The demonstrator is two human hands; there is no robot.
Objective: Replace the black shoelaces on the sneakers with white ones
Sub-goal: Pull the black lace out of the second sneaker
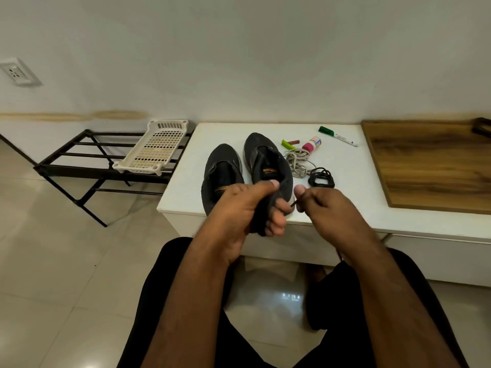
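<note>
While the left hand point(239, 208) curls its fingers and thumb round the heel end of the right-side sneaker point(268, 166), the right hand point(326, 208) pinches a thin black lace end point(293, 205) between thumb and forefinger just at 3 o'clock of that heel. Both hands hang over the near edge of the white surface point(345, 187), and the left one hides the heel and part of the other sneaker point(220, 176), which lies just beside the first at its 9 o'clock, toe pointing to 12. Both shoes are dark grey, soft-looking fabric, with a small yellow tag inside each opening; their eyelets look bare, though the hands cover the near part.

At 3 o'clock of the held sneaker lies a loose tangle of pale, flat white laces point(299, 163), and just at 5 o'clock of that a coiled bundle of black laces point(321, 177), thin and round. Further toward 1 o'clock sit a small green clip point(287, 144) with a brown stick, a little pink-capped bottle point(311, 145) on its side, and a green-capped white marker point(337, 136).

A wooden board point(435, 163) with visible grain lies at 3 o'clock. At 9 o'clock of the surface a black metal rack point(87, 166) stands on the glossy tiled floor, carrying a white perforated plastic tray point(154, 147).
</note>
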